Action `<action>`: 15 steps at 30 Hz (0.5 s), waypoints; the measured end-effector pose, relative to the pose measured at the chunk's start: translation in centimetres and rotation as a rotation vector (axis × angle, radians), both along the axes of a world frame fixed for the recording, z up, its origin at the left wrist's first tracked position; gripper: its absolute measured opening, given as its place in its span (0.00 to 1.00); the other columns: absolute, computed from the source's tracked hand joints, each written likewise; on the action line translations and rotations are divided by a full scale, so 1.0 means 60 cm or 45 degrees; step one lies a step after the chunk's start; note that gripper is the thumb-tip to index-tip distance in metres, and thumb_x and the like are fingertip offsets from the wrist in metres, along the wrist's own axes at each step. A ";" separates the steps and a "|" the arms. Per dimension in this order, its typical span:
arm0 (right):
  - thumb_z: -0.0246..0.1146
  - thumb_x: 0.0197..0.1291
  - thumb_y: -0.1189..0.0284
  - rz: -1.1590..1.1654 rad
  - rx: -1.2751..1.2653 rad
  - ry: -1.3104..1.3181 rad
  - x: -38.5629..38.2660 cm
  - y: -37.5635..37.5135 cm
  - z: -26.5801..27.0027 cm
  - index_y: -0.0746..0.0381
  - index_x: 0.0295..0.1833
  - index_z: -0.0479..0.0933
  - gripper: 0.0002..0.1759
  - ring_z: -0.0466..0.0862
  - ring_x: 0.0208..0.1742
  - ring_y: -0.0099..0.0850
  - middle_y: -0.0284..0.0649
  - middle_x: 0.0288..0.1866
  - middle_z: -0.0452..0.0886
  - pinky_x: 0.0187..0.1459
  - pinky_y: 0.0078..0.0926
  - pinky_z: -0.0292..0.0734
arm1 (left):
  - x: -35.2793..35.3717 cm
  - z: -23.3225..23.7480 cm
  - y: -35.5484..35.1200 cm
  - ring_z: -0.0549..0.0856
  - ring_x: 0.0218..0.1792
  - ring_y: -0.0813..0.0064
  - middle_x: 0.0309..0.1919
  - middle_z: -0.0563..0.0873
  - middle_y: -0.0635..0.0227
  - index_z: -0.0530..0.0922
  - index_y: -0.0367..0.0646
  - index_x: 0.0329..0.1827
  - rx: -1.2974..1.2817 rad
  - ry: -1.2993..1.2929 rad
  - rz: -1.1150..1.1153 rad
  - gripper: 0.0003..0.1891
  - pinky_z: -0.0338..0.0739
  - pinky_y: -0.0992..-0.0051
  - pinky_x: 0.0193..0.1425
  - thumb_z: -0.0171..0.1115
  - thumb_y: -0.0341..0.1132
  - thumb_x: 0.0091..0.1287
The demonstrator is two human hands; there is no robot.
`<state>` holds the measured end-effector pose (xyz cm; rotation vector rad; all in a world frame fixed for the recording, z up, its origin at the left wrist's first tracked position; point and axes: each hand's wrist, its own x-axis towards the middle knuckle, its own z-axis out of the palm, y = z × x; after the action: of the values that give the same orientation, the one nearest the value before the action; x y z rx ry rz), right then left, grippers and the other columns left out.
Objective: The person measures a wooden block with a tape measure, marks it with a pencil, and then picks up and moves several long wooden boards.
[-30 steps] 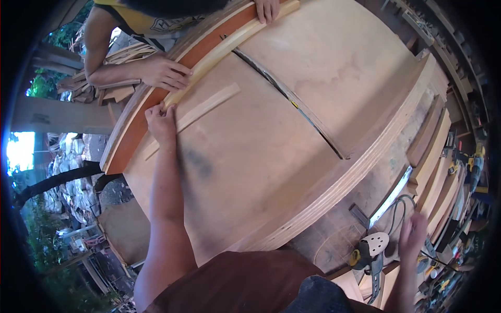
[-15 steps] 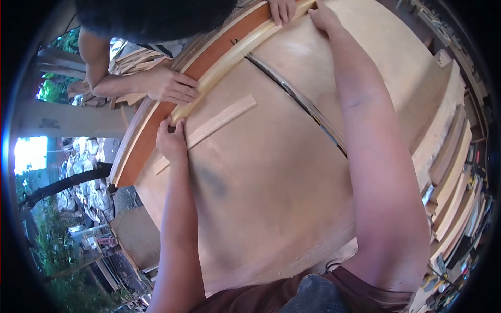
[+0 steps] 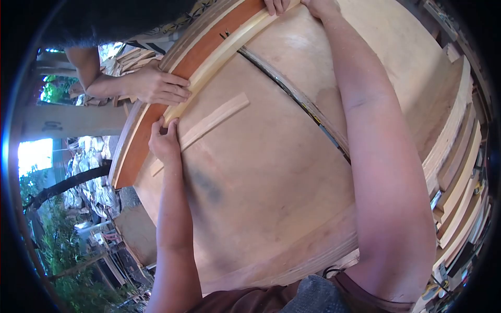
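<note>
A long pale wooden strip [image 3: 222,56] lies along a curved reddish-brown board [image 3: 215,36] on a wide plywood surface [image 3: 271,182]. My left hand [image 3: 164,140] pinches the strip's near end between thumb and fingers. At the top, my right hand [image 3: 321,7] grips the strip's far end, partly cut off by the frame edge. Between my hands, a co-worker's hand [image 3: 163,86] presses flat on the strip, and that person's other hand [image 3: 276,5] rests on it near my right hand.
A short loose wooden strip [image 3: 216,120] lies beside my left wrist. A dark, narrow slot with a wooden edge [image 3: 297,94] crosses the plywood. Curved wooden pieces [image 3: 459,182] are stacked at the right. The co-worker leans in from the upper left.
The whole view has shifted slightly, with the boards and hands appearing a little further left. Both my hands and the co-worker's hands keep their places on the strip.
</note>
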<state>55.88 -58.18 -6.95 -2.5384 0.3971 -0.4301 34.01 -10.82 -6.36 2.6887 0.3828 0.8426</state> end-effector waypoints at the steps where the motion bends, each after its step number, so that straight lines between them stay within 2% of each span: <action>1: 0.71 0.57 0.56 -0.011 0.037 0.019 -0.001 0.001 0.001 0.64 0.52 0.81 0.25 0.84 0.53 0.49 0.53 0.50 0.85 0.55 0.43 0.79 | 0.000 0.001 0.000 0.82 0.25 0.70 0.23 0.84 0.63 0.87 0.44 0.50 0.014 0.014 0.005 0.22 0.77 0.68 0.37 0.79 0.42 0.54; 7: 0.71 0.57 0.57 0.003 0.052 -0.078 -0.005 -0.001 -0.006 0.64 0.56 0.76 0.28 0.83 0.55 0.51 0.54 0.51 0.84 0.56 0.45 0.78 | 0.001 -0.002 0.005 0.82 0.24 0.70 0.22 0.84 0.63 0.87 0.44 0.50 -0.007 0.028 0.001 0.22 0.77 0.67 0.37 0.78 0.43 0.54; 15: 0.70 0.58 0.58 0.022 0.069 -0.024 -0.005 0.002 -0.004 0.64 0.59 0.74 0.29 0.82 0.56 0.52 0.55 0.52 0.83 0.58 0.45 0.77 | -0.001 0.002 0.003 0.82 0.25 0.69 0.23 0.85 0.61 0.87 0.43 0.50 0.005 0.019 -0.008 0.22 0.77 0.67 0.37 0.78 0.43 0.54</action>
<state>55.57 -58.05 -7.16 -2.4819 0.3744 -0.4308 33.94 -10.67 -6.26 2.7003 0.3766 0.8226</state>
